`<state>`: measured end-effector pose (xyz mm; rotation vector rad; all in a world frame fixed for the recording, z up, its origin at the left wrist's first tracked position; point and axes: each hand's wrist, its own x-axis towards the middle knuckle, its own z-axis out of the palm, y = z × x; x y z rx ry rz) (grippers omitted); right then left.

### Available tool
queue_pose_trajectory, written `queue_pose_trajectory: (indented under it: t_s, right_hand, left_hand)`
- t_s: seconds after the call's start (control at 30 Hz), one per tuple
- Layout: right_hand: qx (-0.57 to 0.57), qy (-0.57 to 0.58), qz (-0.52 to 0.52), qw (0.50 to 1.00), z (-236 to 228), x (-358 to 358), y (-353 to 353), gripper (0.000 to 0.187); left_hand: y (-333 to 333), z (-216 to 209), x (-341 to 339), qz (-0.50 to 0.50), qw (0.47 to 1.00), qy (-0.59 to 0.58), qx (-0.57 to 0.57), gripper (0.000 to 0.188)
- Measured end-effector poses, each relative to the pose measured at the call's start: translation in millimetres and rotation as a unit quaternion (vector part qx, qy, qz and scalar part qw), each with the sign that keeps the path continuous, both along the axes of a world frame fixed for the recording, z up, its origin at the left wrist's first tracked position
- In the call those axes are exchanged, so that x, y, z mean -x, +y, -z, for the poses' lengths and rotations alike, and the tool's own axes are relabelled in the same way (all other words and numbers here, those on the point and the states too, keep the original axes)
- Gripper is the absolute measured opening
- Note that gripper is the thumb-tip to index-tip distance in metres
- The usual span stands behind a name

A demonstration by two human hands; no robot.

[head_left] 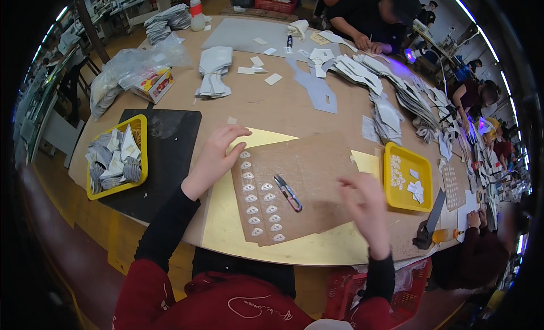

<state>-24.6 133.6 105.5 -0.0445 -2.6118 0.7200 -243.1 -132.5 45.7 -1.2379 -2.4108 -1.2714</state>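
A brown sheet (pixel 317 177) lies in front of me, with small white oval pieces with holes (pixel 252 198) set in two columns along its left part. My left hand (pixel 216 159) is at the sheet's upper left corner beside the top piece, thumb and fingers apart. A pair of thread snips (pixel 288 193) rests on the sheet, right of the columns. Over the sheet's right side is my right hand (pixel 364 208), its fingers smeared by motion; whether it holds anything cannot be made out. Under the sheet lies a pale yellow board (pixel 218 231).
A yellow tray (pixel 408 206) on the right holds small white pieces. Another yellow tray (pixel 92 189) with grey-white cut parts stands on a black mat (pixel 170 137). Stacked parts (pixel 214 69) and a grey template (pixel 317 91) lie farther back. Across the table works another person (pixel 368 18).
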Motion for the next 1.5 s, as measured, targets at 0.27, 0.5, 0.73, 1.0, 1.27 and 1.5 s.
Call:
queue_pose_trajectory:
  t_s: [0.27, 0.5, 0.73, 1.0, 1.27, 1.5]
  right_hand:
    - [-0.093, -0.121, -0.025, 0.988, 63, 47, -63, 0.022]
    - [-0.08, -0.12, -0.002, 0.989, 68, 47, -71, 0.014]
    - [-0.033, -0.04, 0.012, 0.999, 80, 52, -62, 0.005]
    - [0.206, -0.189, 0.066, 0.958, 60, 48, -50, 0.011]
    - [0.056, -0.207, 0.042, 0.976, 71, 46, -58, 0.019]
    - [0.028, -0.203, 0.05, 0.977, 76, 47, -62, 0.019]
  left_hand:
    - [2, -4, -4, 0.021, 0.999, 0.005, 0.033, 0.021]
    - [-4, -6, -8, 0.01, 0.999, 0.004, 0.044, 0.02]
    - [-3, -1, -6, 0.002, 0.997, -0.007, 0.072, 0.02]
    - [-3, 10, -1, 0.0, 0.992, -0.074, 0.102, 0.019]
    - [10, 17, -27, 0.145, 0.977, -0.075, 0.136, 0.016]
    - [8, 22, -26, 0.136, 0.976, -0.051, 0.161, 0.015]
